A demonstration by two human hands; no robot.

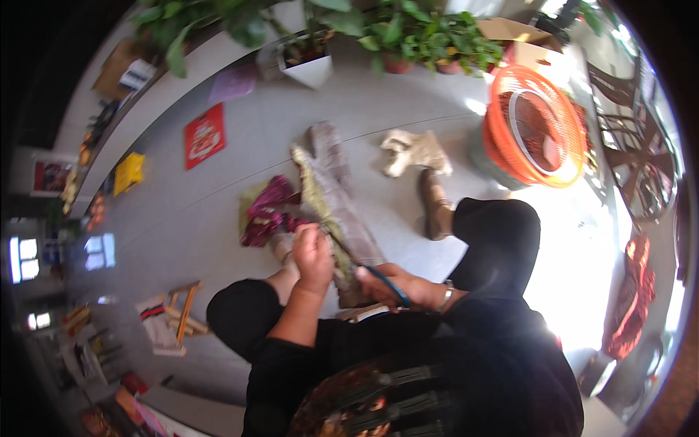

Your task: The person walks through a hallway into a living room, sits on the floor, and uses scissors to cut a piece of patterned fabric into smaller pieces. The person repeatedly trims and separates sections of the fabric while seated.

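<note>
My right hand (401, 287) grips a pair of scissors (390, 285) by its blue handles. Their dark blades point up and left toward my left hand (314, 257). That hand is closed, fingers pinched on the edge of a magenta patterned cloth (267, 213), which hangs down to the left near my foot. Beside it a yellow-green strip of cloth (312, 191) lies along a long greyish checked cloth (347, 199), which stretches from my lap out over the floor. Whether the blades touch any cloth is too small to tell.
A cream cloth (418, 150) lies by my right shoe (434, 205). Orange plastic baskets (499, 120) stand to the right, near dark chairs (628, 158). Potted plants (398, 63) line the far side. A folding stool (183, 317) stands at left, and a red printed sheet (205, 136) lies beyond.
</note>
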